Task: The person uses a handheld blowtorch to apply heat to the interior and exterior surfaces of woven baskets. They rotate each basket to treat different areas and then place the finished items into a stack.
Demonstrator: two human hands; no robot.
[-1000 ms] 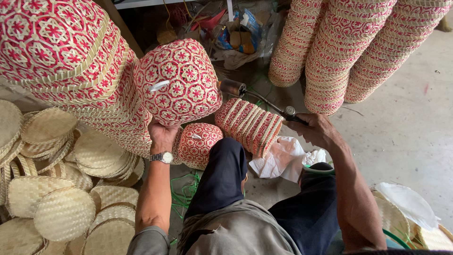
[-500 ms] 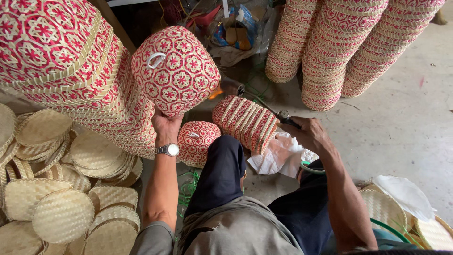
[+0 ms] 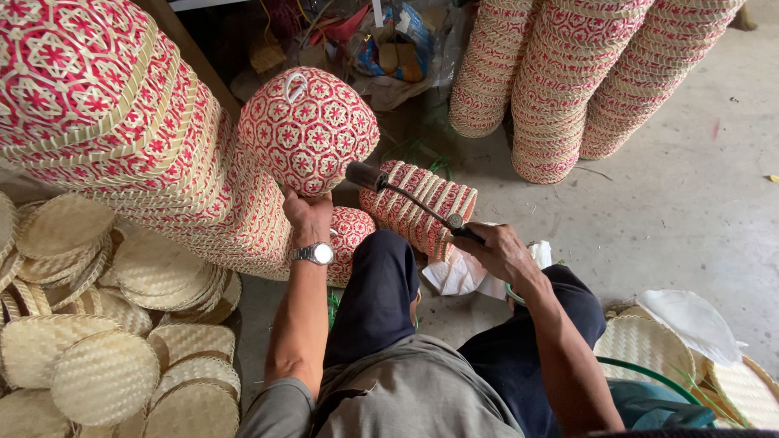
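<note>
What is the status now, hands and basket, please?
Left hand holds up red woven basket. Right hand grips torch, nozzle beside basket. Nothing between them.

Left hand [image 3: 307,212] raised, arm extended forward, fingers curled up in a grip, wrist straight. Right hand [image 3: 497,253] lower, out to the right, closed in a fist, forearm angled inward.

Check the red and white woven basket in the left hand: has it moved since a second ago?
Yes. The left hand has lifted the woven basket up, away from the small basket by the knee.
</note>
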